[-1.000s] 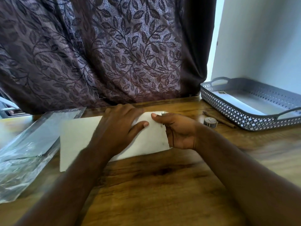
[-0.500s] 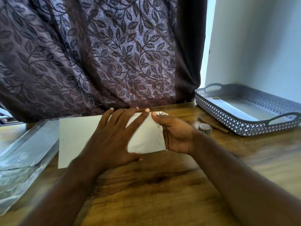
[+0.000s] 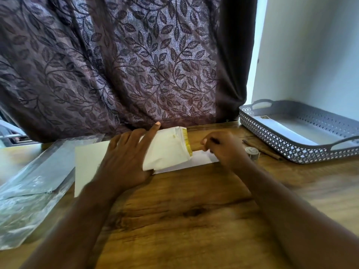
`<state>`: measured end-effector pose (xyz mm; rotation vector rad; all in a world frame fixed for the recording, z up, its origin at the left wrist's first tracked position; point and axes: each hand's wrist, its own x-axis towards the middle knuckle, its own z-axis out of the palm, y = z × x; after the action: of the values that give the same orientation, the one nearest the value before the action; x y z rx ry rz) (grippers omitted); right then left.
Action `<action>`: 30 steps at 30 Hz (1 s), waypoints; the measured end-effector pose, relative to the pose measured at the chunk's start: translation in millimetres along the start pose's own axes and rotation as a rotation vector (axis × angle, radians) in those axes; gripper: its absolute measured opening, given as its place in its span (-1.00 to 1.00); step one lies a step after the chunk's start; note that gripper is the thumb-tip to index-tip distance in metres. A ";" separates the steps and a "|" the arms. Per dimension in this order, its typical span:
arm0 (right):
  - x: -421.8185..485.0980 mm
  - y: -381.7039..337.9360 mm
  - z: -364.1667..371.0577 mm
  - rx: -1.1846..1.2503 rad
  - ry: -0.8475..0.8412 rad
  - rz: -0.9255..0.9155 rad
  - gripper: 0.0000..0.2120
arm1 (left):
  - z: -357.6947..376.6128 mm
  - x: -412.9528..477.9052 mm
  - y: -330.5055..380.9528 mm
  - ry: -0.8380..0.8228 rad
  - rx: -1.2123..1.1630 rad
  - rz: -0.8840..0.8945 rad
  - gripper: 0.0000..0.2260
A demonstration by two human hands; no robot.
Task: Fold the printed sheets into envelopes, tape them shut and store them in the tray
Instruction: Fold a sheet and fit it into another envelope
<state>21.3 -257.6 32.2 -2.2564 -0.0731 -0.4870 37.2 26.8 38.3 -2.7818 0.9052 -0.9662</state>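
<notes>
- pressing down on the printed sheet [image 3: 87,164], the left hand [image 3: 126,158] is lying flat with fingers straight and spread, the index finger lifting toward the curtain [image 3: 136,65], and is pinning the paper to the wooden table [image 3: 184,220].
- the sheet's right part is standing folded over as a puffy flap [image 3: 167,152] just beside that hand, with yellow print showing along its edge.
- the right hand [image 3: 223,148] is sitting curled at the sheet's right end; whether it is pinching the paper cannot be told.
- the paper is looking light, thin and floppy, likely sliding on the smooth wood and creasing for good wherever pressed. taking it by an edge or corner while a flat palm is anchoring it is looking like the safest hold.
- the grey tray [image 3: 291,154] is waiting at right with what looks like one white envelope [image 3: 281,127] lying inside and a tape roll [image 3: 252,151] sitting near it.
</notes>
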 end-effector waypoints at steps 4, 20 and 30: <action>4.6 6.2 13.2 -0.457 -0.146 -0.018 -0.62 | 6.1 -2.0 -6.1 -0.031 -0.009 -0.035 0.05; 13.8 11.9 11.4 -0.676 -0.337 0.073 -0.27 | 10.0 -2.1 -12.3 -0.042 -0.067 -0.156 0.15; 14.5 12.9 5.4 -0.607 -0.401 0.150 -0.27 | 14.7 -2.8 -12.3 -0.034 -0.061 -0.165 0.13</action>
<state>39.1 -263.8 25.1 -2.8996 0.0490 0.0477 50.4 36.6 27.9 -2.9541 0.7223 -0.9225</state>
